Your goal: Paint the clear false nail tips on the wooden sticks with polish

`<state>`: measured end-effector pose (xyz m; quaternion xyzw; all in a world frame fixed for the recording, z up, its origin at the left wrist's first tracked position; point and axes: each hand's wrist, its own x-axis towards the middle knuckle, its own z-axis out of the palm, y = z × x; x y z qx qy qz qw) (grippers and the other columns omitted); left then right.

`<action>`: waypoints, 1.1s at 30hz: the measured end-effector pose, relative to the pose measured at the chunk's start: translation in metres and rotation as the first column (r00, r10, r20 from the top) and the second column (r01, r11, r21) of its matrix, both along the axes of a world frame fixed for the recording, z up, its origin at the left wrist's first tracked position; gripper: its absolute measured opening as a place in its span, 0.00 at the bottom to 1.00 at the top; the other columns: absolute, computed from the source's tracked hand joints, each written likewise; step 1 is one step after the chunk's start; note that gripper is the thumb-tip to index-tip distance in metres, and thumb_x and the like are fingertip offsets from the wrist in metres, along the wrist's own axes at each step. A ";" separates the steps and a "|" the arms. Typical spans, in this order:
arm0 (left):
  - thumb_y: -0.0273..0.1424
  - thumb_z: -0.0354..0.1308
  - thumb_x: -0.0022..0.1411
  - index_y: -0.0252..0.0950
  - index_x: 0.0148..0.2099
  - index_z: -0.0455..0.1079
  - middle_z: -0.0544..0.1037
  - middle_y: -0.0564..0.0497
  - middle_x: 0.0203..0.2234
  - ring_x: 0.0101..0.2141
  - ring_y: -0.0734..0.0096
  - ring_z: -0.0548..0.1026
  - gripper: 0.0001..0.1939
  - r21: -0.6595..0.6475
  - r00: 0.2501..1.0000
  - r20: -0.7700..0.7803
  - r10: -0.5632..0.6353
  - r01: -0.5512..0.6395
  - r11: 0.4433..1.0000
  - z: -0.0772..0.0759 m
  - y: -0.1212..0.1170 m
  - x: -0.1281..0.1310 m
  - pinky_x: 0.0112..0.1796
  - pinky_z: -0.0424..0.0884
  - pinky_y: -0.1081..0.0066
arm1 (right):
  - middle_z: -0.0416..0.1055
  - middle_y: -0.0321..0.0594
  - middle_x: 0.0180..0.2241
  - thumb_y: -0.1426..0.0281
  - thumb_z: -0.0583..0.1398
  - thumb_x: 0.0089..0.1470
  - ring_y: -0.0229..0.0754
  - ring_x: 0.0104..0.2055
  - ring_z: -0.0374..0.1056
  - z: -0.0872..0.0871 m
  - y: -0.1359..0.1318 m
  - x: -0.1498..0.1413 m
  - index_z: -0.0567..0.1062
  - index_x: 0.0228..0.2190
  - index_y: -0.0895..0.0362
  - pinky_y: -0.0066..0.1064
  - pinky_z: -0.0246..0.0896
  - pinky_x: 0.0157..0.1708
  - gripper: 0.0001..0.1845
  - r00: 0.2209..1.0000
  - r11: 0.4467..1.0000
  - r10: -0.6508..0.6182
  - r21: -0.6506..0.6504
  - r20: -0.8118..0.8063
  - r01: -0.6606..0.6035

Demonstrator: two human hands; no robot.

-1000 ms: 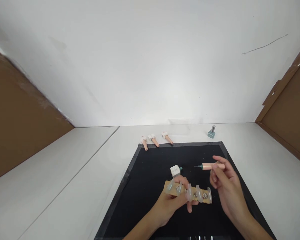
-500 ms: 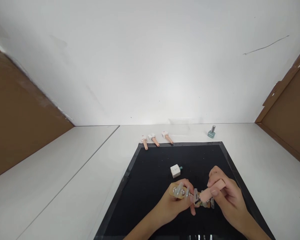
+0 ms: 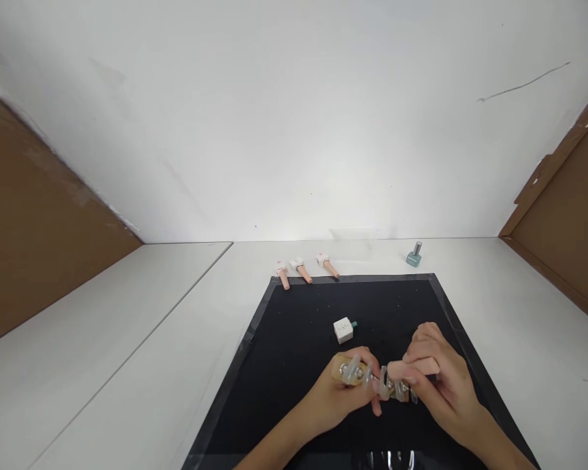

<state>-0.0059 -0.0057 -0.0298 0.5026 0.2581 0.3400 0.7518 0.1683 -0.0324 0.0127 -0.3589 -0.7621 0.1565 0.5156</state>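
Note:
My left hand (image 3: 340, 395) is closed around a wooden nail-tip stand (image 3: 341, 367) that carries several clear false nails (image 3: 383, 380) in a row. Pinched between thumb and fingers of my right hand (image 3: 448, 382) is the pink cap (image 3: 425, 367) of a nail polish brush, lying almost level just over the right part of the row. The brush's bristles are hidden, so I cannot tell whether they touch a nail. Beyond my left hand, a white square bottle (image 3: 343, 331) with a small green neck rests on the black mat (image 3: 274, 378).
At the mat's far edge lie three white bottles (image 3: 323, 259) with pink caps. A green polish bottle (image 3: 413, 258) with a silver cap stands at the back right. More clear nail tips (image 3: 390, 460) show at the near edge. Brown cardboard panels (image 3: 44, 228) flank the white table.
The pink brush cap has turned more level and risen slightly. The dark brush tip, visible before, is now hidden. My left hand and the stand have hardly moved.

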 end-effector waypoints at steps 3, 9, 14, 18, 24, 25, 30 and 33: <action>0.44 0.67 0.48 0.33 0.28 0.65 0.72 0.55 0.20 0.18 0.78 0.73 0.21 -0.014 1.000 0.021 0.001 0.000 1.000 0.000 0.000 0.000 0.23 0.66 0.78 | 0.63 0.35 0.23 0.63 0.54 0.62 0.40 0.25 0.59 -0.006 0.000 0.002 0.69 0.30 0.52 0.31 0.55 0.23 0.10 0.984 0.995 -0.027 -0.101 -0.178 0.009; 0.41 0.68 0.48 0.33 0.29 0.65 0.73 0.55 0.19 0.19 0.77 0.73 0.19 -0.088 0.998 0.066 0.022 -0.017 0.996 -0.001 -0.001 0.000 0.24 0.70 0.76 | 0.65 0.37 0.27 0.56 0.62 0.54 0.40 0.28 0.60 -0.011 0.003 0.010 0.77 0.31 0.51 0.30 0.58 0.25 0.12 0.808 0.905 -0.108 -0.394 -0.579 -0.162; 0.41 0.70 0.45 0.33 0.29 0.64 0.75 0.54 0.20 0.20 0.75 0.75 0.21 -0.199 0.996 0.078 0.042 -0.026 0.980 -0.005 0.000 0.000 0.22 0.70 0.77 | 0.63 0.36 0.27 0.58 0.67 0.47 0.37 0.26 0.58 -0.003 0.005 0.013 0.79 0.26 0.50 0.28 0.59 0.26 0.09 0.715 0.799 -0.121 -0.495 -0.689 -0.342; 0.42 0.70 0.44 0.33 0.29 0.64 0.76 0.54 0.19 0.19 0.77 0.75 0.21 -0.220 0.997 0.064 0.035 -0.021 0.975 -0.006 0.001 0.000 0.21 0.70 0.79 | 0.61 0.34 0.25 0.58 0.65 0.50 0.37 0.27 0.59 -0.002 0.007 0.014 0.78 0.25 0.51 0.28 0.59 0.29 0.11 0.680 0.728 -0.082 -0.510 -0.729 -0.458; 0.41 0.70 0.44 0.32 0.29 0.65 0.77 0.54 0.19 0.19 0.78 0.75 0.21 -0.234 0.998 0.058 0.016 -0.002 0.972 -0.006 0.001 0.000 0.21 0.71 0.79 | 0.57 0.32 0.21 0.56 0.67 0.47 0.36 0.25 0.53 -0.004 0.007 0.008 0.73 0.20 0.55 0.25 0.54 0.26 0.17 0.710 0.709 -0.099 -0.550 -0.697 -0.441; 0.41 0.70 0.44 0.32 0.29 0.65 0.77 0.54 0.19 0.19 0.77 0.75 0.21 -0.234 0.998 0.059 0.013 0.001 0.972 -0.006 0.001 0.000 0.21 0.71 0.79 | 0.58 0.32 0.22 0.56 0.67 0.46 0.36 0.25 0.54 -0.004 0.006 0.008 0.74 0.22 0.54 0.25 0.54 0.25 0.16 0.717 0.697 -0.125 -0.575 -0.685 -0.428; 0.41 0.70 0.45 0.32 0.29 0.64 0.77 0.54 0.20 0.19 0.78 0.75 0.21 -0.229 0.998 0.069 0.008 0.008 0.973 -0.009 0.002 0.001 0.22 0.71 0.80 | 0.60 0.33 0.24 0.57 0.68 0.45 0.35 0.25 0.56 -0.005 0.006 0.006 0.75 0.22 0.55 0.26 0.55 0.26 0.16 0.741 0.686 -0.132 -0.601 -0.658 -0.411; 0.42 0.70 0.45 0.32 0.29 0.64 0.76 0.54 0.19 0.19 0.78 0.76 0.21 -0.229 0.998 0.067 -0.004 0.019 0.973 -0.012 0.003 0.001 0.20 0.69 0.82 | 0.61 0.34 0.25 0.55 0.64 0.51 0.36 0.26 0.57 -0.008 0.006 0.006 0.73 0.19 0.55 0.26 0.55 0.27 0.19 0.781 0.735 -0.071 -0.562 -0.620 -0.379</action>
